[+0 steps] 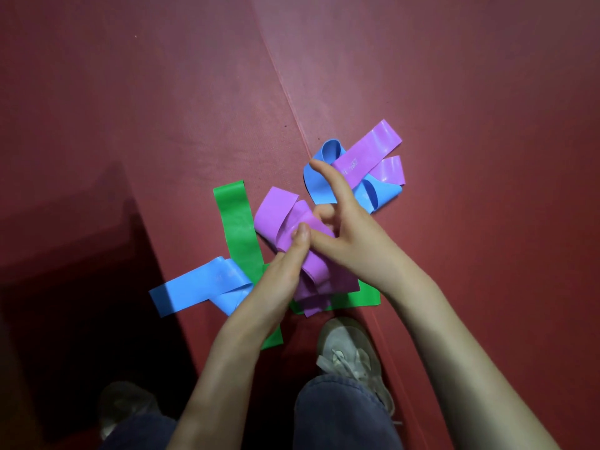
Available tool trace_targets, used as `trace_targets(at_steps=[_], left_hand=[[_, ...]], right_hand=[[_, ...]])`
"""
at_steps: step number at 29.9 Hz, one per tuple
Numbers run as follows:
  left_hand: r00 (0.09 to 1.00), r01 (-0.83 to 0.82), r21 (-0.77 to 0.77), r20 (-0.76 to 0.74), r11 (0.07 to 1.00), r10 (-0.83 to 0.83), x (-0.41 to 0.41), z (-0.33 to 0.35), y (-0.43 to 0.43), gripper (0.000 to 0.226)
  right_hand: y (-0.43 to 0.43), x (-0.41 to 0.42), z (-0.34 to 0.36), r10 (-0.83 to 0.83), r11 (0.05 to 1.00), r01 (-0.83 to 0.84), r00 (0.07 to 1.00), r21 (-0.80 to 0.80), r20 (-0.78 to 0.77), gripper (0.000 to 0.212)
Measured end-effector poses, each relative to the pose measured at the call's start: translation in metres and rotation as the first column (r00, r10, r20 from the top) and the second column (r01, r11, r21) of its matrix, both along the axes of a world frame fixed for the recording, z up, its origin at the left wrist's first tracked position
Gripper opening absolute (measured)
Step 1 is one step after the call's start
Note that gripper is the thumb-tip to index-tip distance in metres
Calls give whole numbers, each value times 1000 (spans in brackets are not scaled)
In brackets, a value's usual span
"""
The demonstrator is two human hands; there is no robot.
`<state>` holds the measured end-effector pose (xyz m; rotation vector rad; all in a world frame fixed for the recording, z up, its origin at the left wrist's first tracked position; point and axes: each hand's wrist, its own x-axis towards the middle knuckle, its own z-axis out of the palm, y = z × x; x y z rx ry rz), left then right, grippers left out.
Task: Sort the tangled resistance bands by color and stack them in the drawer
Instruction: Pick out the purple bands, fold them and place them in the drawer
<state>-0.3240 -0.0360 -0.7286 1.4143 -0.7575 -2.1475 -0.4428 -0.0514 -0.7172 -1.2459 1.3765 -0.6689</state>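
Resistance bands lie tangled on a red floor mat (162, 125). A purple band (279, 212) is folded in the middle, and both hands grip it: my left hand (282, 271) pinches it from below-left, my right hand (344, 232) holds it from the right with the index finger stretched out. A green band (237, 222) runs under it. One blue band (198, 287) lies at the left. Another blue band (324, 177) is knotted with a second purple band (373, 151) at the upper right. No drawer is in sight.
My two feet in pale sneakers (350, 349) stand at the bottom of the view, the left one in shadow (126, 404). A seam (292, 102) between two mats runs diagonally past the bands. A dark shadow covers the lower left.
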Motion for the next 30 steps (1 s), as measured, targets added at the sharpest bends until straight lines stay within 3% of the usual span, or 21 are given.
trace_targets(at_steps=[6,10,12,14,16,17,20,23,26,28,30], left_hand=[[997,-14,-12,-77,1000,13,-4,9,-6,42],[999,33,-85,6,996,-33,-1,14,-16,46],[999,46,-135,27,990,-43,-1,21,-21,51],[998,56,-177,0,983,-57,-3,29,-25,52],[993,98,-220,-50,971,-111,-7,41,-28,47],[990,117,-245,-50,962,-133,-8,45,-29,48],[990,82,-286,-88,955,-111,-5,53,-34,52],[989,31,-285,-127,958,-69,-1,54,-37,54],[984,-24,-266,-174,964,-24,-1,54,-37,56],[982,-37,-278,-186,960,-16,-1,54,-39,58],[987,-23,-303,-161,953,-27,-2,55,-39,58]], right_hand=[[4,5,0,-137,987,112,964,-117,-230,67],[21,0,-13,-319,943,324,945,-76,76,45],[30,-4,-27,-302,944,305,952,-129,43,46],[38,-3,-37,-193,971,186,980,-148,-39,45],[43,2,-43,-141,989,140,990,-42,-25,13],[43,3,-46,-135,991,135,991,3,-5,10],[42,3,-52,-57,992,48,995,118,82,14],[36,-3,-49,34,990,-45,996,132,79,17],[42,-9,-48,-86,990,65,982,126,166,36],[51,-14,-52,-210,975,194,963,107,171,26],[61,-17,-59,-262,963,258,964,75,48,11]])
